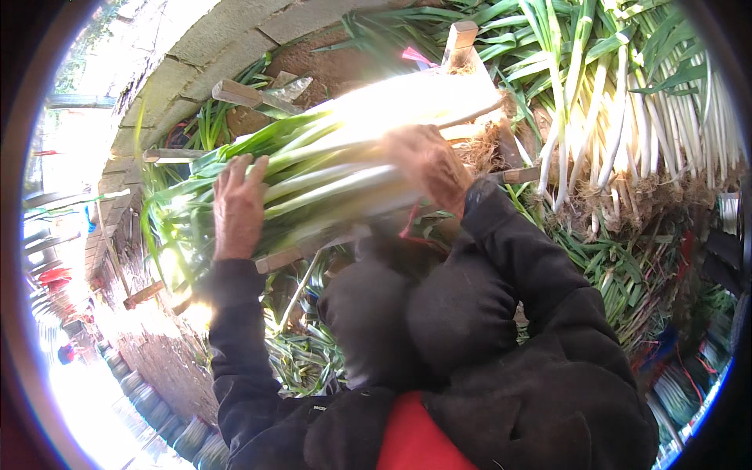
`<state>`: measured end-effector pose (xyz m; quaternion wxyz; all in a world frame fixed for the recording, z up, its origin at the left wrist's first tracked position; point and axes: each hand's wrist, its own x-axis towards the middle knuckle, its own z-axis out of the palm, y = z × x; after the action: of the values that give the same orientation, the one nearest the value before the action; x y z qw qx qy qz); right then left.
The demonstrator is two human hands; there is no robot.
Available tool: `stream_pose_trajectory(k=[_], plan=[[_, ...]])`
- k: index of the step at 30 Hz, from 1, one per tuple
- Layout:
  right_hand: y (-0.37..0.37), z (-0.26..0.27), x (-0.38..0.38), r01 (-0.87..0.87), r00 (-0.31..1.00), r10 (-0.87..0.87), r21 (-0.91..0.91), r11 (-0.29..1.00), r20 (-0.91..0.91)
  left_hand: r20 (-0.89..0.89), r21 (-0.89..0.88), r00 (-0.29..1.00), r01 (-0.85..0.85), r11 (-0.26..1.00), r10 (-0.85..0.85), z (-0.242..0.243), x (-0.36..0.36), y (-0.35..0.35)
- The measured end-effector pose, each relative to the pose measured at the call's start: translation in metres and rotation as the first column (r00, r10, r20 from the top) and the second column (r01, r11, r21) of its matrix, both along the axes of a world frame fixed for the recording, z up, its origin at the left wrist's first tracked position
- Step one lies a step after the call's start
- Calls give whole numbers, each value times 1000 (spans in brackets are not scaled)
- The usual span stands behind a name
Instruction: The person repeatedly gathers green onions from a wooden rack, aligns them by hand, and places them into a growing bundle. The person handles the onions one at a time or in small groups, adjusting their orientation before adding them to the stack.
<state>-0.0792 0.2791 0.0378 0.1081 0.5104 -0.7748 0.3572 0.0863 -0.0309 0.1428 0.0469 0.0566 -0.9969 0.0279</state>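
Observation:
A thick bundle of long green onions (329, 158) lies across a wooden frame (282, 258) in front of my knees, leaves to the left and roots to the right. My left hand (239, 205) rests on the green leaves with its fingers spread. Blurred by motion, my right hand (429, 164) is over the white stalks near the root end; whether its fingers grip any stalk cannot be made out. Strong sunlight washes out the upper white stalks. Pink ties (418, 57) show beyond the bundle and below it.
A large pile of green onions (623, 123) with soil-caked roots is at the right. A block wall (194, 70) curves along the upper left. Loose leaves (305, 358) cover the ground by my knees. Tied bundles (144, 399) line the lower left rim. Wooden posts (460, 41) stick up around the frame.

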Motion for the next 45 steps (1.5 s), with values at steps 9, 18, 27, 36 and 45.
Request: stream_pose_trajectory(k=[9, 18, 27, 36, 45], plan=[[-32, -40, 37, -86, 972, 132, 228, 970, -195, -71, 92, 997, -12, 996, 18, -37, 10, 5], [-29, -33, 37, -127, 958, 176, 217, 968, -226, 68, 86, 996, 52, 995, -58, -28, -30, 3], [63, -52, -12, -125, 992, 128, 212, 969, -1, -27, 223, 990, 142, 964, -139, -47, 1, 21], [59, -66, 6, -83, 963, 25, 209, 974, 270, 185, 381, 961, 125, 916, -208, -58, 20, 28], [69, -30, 27, 79, 993, -95, 214, 974, 67, 125, 333, 953, 222, 917, -276, -54, 14, 28]])
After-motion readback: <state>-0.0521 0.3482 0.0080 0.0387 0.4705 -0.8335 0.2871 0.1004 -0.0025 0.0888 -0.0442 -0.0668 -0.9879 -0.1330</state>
